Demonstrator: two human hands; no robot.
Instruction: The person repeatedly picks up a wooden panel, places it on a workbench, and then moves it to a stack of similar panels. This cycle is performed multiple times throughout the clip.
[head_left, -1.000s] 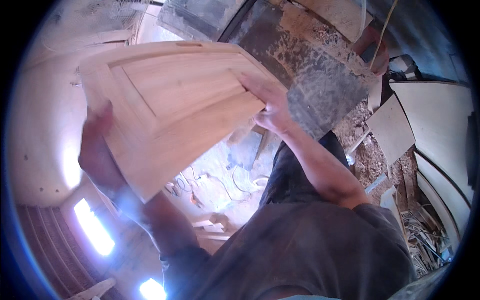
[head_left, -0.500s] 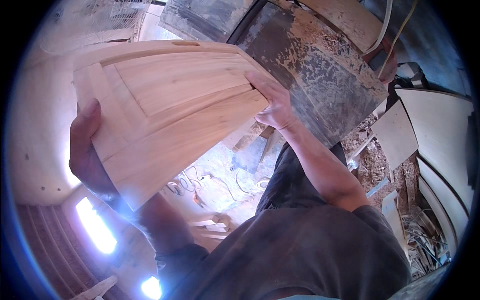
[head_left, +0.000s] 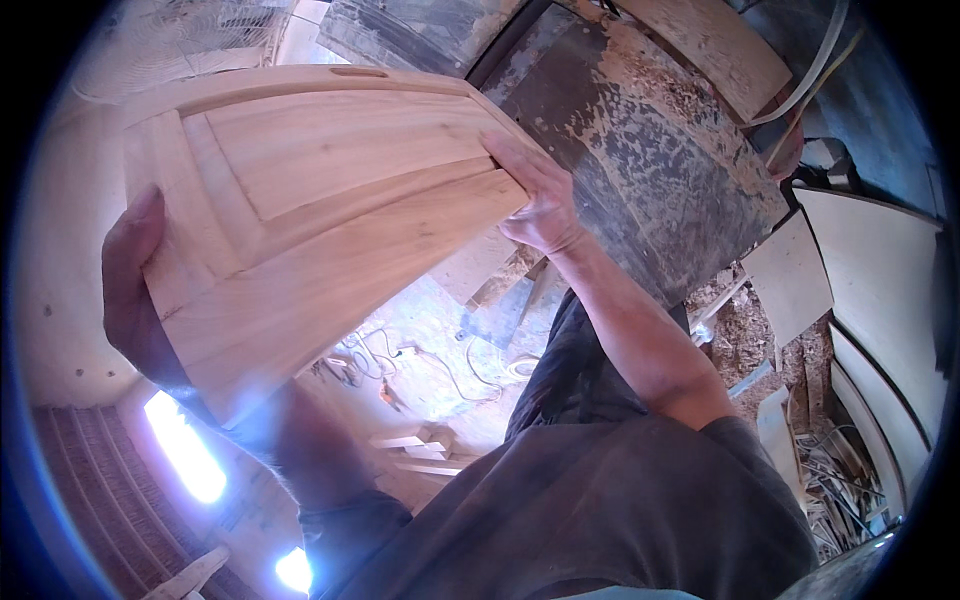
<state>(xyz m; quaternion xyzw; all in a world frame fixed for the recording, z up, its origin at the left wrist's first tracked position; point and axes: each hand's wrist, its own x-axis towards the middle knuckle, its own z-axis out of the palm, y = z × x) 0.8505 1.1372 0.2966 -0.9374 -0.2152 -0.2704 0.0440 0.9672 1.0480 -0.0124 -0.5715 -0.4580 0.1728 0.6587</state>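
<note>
A pale wooden cabinet door (head_left: 340, 150) with a raised middle panel and a small slot in its far rail is held up in front of me. My left hand (head_left: 130, 275) grips its left end, the thumb on the face and the other fingers out of sight behind. At the opposite end my right hand (head_left: 540, 195) clasps the edge, with fingers lying over the face near the corner. The door is tilted, its near edge slanting down toward my left forearm.
Beyond my right hand stands a worn dark metal machine table (head_left: 640, 150) dusted with sawdust. Pale boards (head_left: 870, 260) lean at the right, above a heap of offcuts (head_left: 845, 490). Cables (head_left: 450, 365) and wood pieces (head_left: 425, 448) lie on the floor below.
Both hands have carried the door slightly to the left and farther up in the picture. The left hand has shifted most. The grip looks the same.
</note>
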